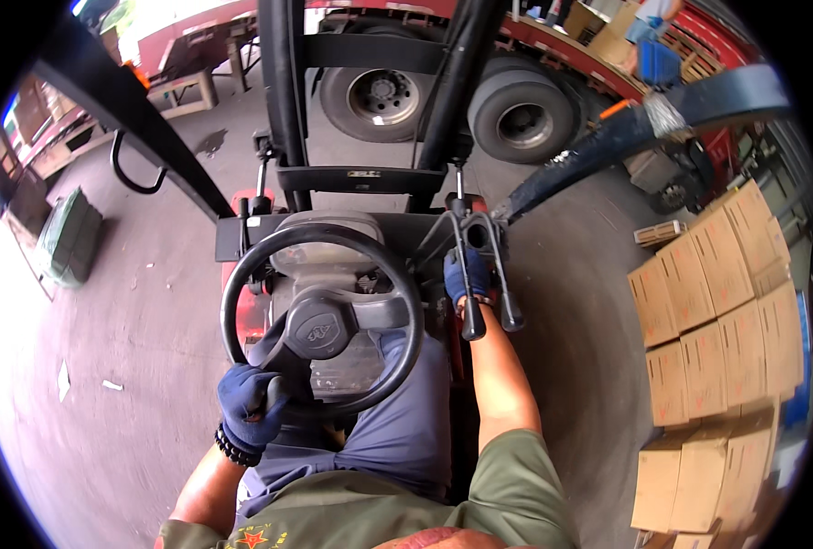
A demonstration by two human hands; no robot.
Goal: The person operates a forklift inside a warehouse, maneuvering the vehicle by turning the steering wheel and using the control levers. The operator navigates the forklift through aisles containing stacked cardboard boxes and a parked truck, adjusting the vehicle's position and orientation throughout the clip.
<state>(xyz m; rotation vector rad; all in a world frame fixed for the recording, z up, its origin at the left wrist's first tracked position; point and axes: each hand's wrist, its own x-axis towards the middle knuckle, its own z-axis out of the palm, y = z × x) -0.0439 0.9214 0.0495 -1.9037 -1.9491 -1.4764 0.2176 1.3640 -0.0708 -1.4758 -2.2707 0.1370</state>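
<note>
A person sits at the controls of a forklift, seen from above. The left hand (249,410), in a blue glove, is at the lower left of the steering wheel (322,320), its fingers curled shut around the knob on the rim. The wheel fills the middle of the frame, just above the person's lap. The right hand (467,274), also gloved in blue, is right of centre, its fingers wrapped round one of the black levers (472,284) that stand just beside the wheel; how tightly they close cannot be told from here.

Straight ahead, the two dark uprights of the mast (283,91) rise through the top middle of the frame and block part of the view forward. Behind them a red truck (534,37) stands across the top, its two big tyres (525,119) close to the front of the forklift. A stack of brown cardboard boxes (717,348) fills the right edge, near the machine's side. At the left edge a green bundle (68,236) lies on the grey concrete floor (150,311), well apart from the forklift, with a few scraps of white paper (63,380) lower left.
</note>
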